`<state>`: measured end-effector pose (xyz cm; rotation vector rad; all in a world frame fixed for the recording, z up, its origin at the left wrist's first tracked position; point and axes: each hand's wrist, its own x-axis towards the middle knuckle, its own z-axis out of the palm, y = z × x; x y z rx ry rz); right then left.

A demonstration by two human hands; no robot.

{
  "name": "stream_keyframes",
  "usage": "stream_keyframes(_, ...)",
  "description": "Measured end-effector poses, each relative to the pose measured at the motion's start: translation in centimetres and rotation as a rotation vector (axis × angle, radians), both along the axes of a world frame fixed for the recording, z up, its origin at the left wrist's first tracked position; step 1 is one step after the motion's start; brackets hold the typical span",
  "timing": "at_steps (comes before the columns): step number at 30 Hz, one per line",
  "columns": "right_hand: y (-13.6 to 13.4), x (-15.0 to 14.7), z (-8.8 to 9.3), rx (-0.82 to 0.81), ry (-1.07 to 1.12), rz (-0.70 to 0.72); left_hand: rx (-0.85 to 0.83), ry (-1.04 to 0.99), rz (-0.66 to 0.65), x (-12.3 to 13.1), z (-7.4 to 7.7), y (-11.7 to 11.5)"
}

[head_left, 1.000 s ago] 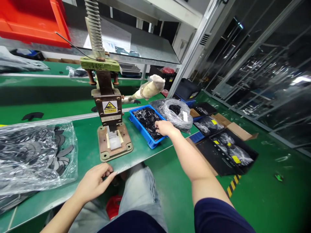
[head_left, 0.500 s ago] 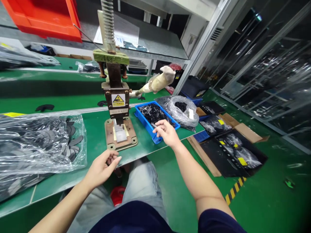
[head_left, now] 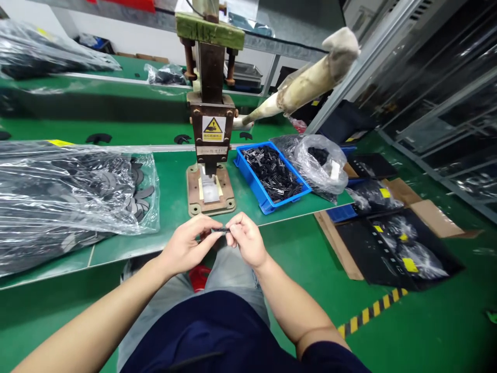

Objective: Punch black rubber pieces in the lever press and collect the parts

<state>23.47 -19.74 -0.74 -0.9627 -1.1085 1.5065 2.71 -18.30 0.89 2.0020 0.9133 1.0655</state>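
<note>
Between my two hands, just in front of the bench edge, is a small dark strip-like part (head_left: 220, 230). My left hand (head_left: 192, 242) pinches one end of it between thumb and fingers. At the other end, my right hand (head_left: 246, 238) grips it with closed fingertips. Directly beyond the hands stands a hand press (head_left: 212, 124) with a warning label; a pale metal block (head_left: 211, 192) sits on its base plate (head_left: 194, 199). To its right, a blue tray (head_left: 254, 187) holds many small black parts (head_left: 272, 173) that look similar.
A clear plastic bag (head_left: 77, 202) of dark curved pieces covers the bench's left side. The wrapped press lever (head_left: 306, 85) juts out right. Beside the tray lies another plastic bag (head_left: 322, 166). Open cartons (head_left: 349, 248) with bagged goods stand at right. A shelf crosses the back.
My right hand has left the blue tray and come to the left, meeting my left hand in front of the press. Both now hold the small dark part. The view has shifted too.
</note>
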Motion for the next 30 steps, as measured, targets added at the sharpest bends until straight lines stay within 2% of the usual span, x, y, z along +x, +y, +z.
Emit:
stream_keyframes(7, -0.1, 0.2, -0.1, 0.002, -0.029, 0.025, -0.075, -0.001, -0.001, -0.2, -0.2, -0.3)
stream_keyframes(13, 0.4, 0.3, 0.0, 0.02, -0.075, 0.05, -0.428, -0.091, -0.081, -0.1, 0.1, -0.3)
stream_keyframes(18, 0.8, 0.3, 0.2, 0.021, -0.09, 0.096, -0.638, -0.217, -0.103, 0.1, 0.1, 0.7)
stream_keyframes(21, 1.1, 0.4, 0.6, 0.049, -0.152, 0.171, -0.803, -0.251, -0.201, 0.0, -0.3, 1.3)
stream_keyframes(23, 1.6, 0.8, 1.0, 0.102, -0.219, 0.222, -0.861, -0.256, -0.279, -0.3, -0.6, 1.6)
stream_keyframes(25, 2.4, 1.6, 1.7, 0.167, -0.283, 0.225, -0.841, -0.26, -0.3, -0.7, -1.0, 2.2)
stream_keyframes(27, 3.8, 2.9, 2.8, 0.234, -0.334, 0.155, -0.755, -0.283, -0.223, -1.2, -1.4, 3.4)
stream_keyframes(30, 6.7, 5.2, 5.8, 0.373, -0.373, -0.065, -0.584, -0.327, 0.035, -2.1, -2.0, 6.5)
